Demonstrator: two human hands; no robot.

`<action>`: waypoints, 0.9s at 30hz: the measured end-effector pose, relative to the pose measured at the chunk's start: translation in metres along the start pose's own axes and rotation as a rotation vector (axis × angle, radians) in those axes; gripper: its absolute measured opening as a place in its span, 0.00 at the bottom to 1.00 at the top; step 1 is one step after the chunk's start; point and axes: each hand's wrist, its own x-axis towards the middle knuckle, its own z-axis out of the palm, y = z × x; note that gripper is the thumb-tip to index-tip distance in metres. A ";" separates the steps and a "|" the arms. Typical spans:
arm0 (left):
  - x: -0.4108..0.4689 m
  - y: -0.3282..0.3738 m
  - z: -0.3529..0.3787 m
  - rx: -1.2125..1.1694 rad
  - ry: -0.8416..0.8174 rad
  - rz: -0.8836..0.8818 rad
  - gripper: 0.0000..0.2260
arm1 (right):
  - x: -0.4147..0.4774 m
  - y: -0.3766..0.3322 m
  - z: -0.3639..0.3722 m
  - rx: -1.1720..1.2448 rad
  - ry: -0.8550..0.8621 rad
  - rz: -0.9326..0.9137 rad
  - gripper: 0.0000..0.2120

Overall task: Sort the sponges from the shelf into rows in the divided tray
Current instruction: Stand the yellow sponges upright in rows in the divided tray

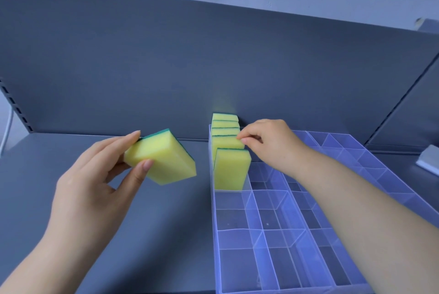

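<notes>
The left hand grips a green-backed yellow foam sponge just left of the clear plastic divided tray, while the right hand pinches the standing sponge row in its left column, seemingly steadying it.

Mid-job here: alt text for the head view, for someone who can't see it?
The left hand holds a yellow-and-green sponge over the grey shelf, beside a clear divided tray. The right hand pinches a sponge in the row of five standing upright in the tray's left column.
</notes>
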 end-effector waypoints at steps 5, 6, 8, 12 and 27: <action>-0.001 0.000 -0.001 0.007 0.007 -0.013 0.19 | 0.000 0.005 0.003 -0.063 -0.029 -0.035 0.11; -0.001 0.001 0.000 0.009 0.008 -0.012 0.18 | 0.000 0.005 0.003 -0.051 0.001 -0.032 0.12; -0.001 0.002 0.000 0.015 0.010 -0.009 0.17 | 0.003 0.004 0.002 -0.026 0.041 -0.018 0.15; 0.001 0.006 0.001 0.016 0.006 -0.011 0.20 | 0.009 0.009 0.007 -0.061 -0.050 0.026 0.22; 0.014 0.040 0.015 0.019 -0.065 0.035 0.19 | 0.041 0.014 0.014 -0.145 -0.079 0.045 0.28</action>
